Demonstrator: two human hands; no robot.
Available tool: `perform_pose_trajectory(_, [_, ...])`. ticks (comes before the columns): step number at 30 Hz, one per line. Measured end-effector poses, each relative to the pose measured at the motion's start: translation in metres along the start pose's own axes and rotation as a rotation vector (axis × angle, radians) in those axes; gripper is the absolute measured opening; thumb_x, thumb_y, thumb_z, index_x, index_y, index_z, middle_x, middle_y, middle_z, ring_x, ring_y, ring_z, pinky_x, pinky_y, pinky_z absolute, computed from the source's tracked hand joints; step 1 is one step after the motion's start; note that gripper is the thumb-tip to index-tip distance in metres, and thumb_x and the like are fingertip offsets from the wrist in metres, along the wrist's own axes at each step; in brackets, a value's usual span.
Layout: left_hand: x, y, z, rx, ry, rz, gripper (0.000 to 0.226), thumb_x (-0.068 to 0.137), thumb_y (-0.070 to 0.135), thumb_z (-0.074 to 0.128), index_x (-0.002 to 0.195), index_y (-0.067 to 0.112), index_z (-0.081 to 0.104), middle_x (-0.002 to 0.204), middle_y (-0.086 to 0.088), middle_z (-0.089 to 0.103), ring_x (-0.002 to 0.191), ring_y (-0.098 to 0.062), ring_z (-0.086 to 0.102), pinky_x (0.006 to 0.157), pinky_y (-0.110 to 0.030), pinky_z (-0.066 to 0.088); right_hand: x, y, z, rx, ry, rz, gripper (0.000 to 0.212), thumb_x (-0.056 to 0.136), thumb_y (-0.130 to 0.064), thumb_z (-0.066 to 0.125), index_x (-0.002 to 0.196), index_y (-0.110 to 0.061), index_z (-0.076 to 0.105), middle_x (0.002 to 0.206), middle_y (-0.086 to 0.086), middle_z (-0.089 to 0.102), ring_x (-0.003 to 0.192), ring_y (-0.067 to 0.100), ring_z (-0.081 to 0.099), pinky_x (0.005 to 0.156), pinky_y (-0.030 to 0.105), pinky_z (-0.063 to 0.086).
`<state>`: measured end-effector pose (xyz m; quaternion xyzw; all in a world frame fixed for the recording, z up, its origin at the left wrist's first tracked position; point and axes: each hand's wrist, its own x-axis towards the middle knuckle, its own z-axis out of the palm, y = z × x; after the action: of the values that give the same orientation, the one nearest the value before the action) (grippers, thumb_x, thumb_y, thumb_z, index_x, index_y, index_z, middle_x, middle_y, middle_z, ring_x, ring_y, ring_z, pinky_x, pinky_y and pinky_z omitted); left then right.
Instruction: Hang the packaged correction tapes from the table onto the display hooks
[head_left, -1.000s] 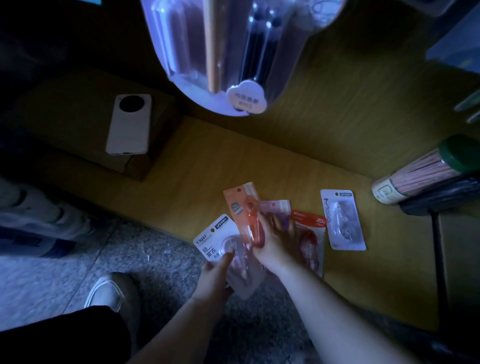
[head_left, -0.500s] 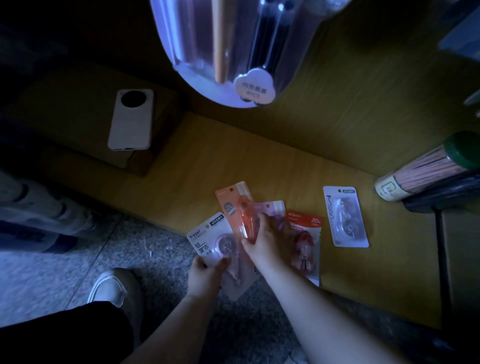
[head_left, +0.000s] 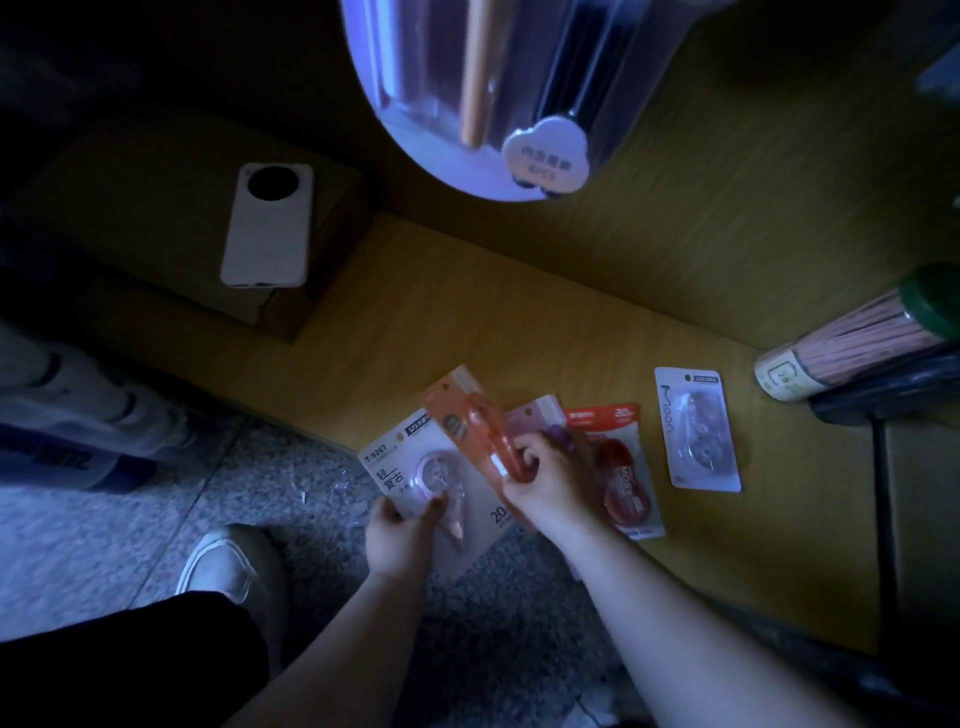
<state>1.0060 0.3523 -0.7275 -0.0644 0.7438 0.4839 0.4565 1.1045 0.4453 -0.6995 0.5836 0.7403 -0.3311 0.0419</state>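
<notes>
Right hand (head_left: 540, 475) clamped on orange pack (head_left: 475, 423), lifted at table (head_left: 415, 322) front edge. Left hand (head_left: 402, 525) pinches white pack (head_left: 415, 467) at its lower corner, just at 8 o'clock of orange one. Step, by judgement: gathering packs; next needs carrying up, threading hang holes onto hooks, none visible. Purple pack (head_left: 540, 418) half hidden behind right hand. Red pack (head_left: 618, 467) at 3 o'clock, flat. Pale pack (head_left: 696, 428) farther toward 3 o'clock, flat. Blister cards, dim light.
</notes>
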Motion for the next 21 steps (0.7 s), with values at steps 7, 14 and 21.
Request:
perform_pose_trajectory(7, [-0.002, 0.011, 0.004, -0.309, -0.18, -0.206, 0.039, 0.096, 0.042, 0.032, 0.09, 0.015, 0.059, 0.082, -0.008, 0.063, 0.074, -0.021, 0.058, 0.067, -0.031, 0.046, -0.012, -0.025, 0.024, 0.161, -0.091, -0.126, 0.026, 0.075, -0.025, 0.069, 0.099, -0.015, 0.064, 0.099, 0.003, 0.067, 0.112, 0.02, 0.052, 0.091, 0.027, 0.043])
perform_pose_trajectory(14, [0.001, 0.014, -0.011, -0.343, -0.455, -0.132, 0.077, 0.076, 0.078, 0.02, 0.102, 0.021, 0.064, 0.099, -0.009, 0.073, 0.098, -0.024, 0.066, 0.087, -0.043, 0.05, -0.019, -0.032, 0.027, 0.148, -0.119, -0.253, 0.031, 0.077, -0.018, 0.061, 0.108, -0.012, 0.06, 0.114, 0.006, 0.057, 0.118, 0.021, 0.043, 0.1, 0.029, 0.037])
perform_pose_trajectory(21, [0.004, 0.017, 0.001, -0.114, -0.111, -0.044, 0.011, 0.078, 0.012, 0.069, 0.075, 0.012, 0.058, 0.072, -0.008, 0.061, 0.064, -0.02, 0.057, 0.065, -0.029, 0.049, -0.011, -0.033, 0.015, 0.541, -0.106, -0.115, 0.033, 0.08, 0.013, 0.045, 0.088, -0.019, 0.052, 0.096, -0.003, 0.049, 0.097, 0.014, 0.05, 0.071, 0.002, 0.037])
